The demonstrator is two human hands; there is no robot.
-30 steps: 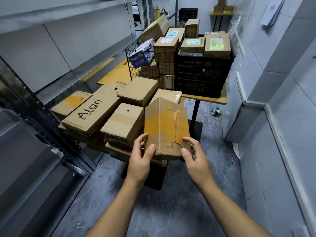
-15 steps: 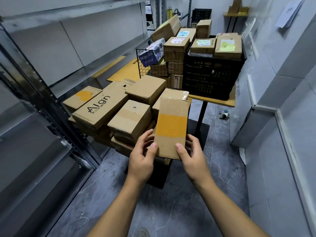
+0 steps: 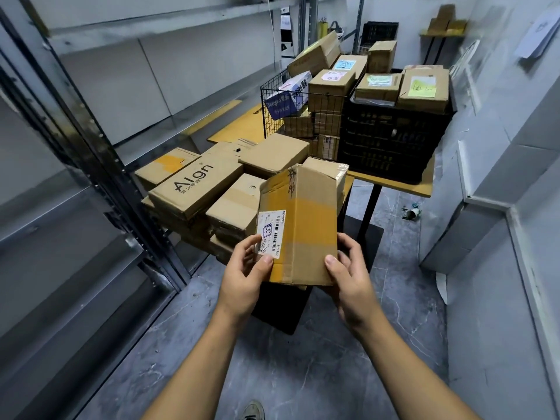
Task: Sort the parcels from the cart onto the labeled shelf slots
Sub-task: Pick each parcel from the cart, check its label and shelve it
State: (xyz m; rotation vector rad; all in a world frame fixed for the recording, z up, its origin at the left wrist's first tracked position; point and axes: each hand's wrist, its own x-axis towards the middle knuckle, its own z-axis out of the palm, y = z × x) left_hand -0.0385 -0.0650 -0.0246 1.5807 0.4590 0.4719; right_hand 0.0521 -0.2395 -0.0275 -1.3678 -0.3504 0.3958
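The box (image 3: 303,225) is brown cardboard with a yellow tape band and a white barcode label (image 3: 270,232) at its left edge. It is held upright, near the stacked parcels (image 3: 200,189). The left hand (image 3: 245,280) and right hand (image 3: 348,274) grasp its lower corners, thumbs on the near face.

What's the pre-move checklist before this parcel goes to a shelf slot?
1. Grip: left hand and right hand both hold the parcel at its lower corners: ok.
2. Label faces the camera: ok.
3. Label text readable: cannot tell, too small.
4. Slot labels on the shelf: cannot tell, none visible.
5. Parcel clear of the stacked boxes: ok, lifted in front of them.
6. Parcel closed: ok, yellow tape across the seam.
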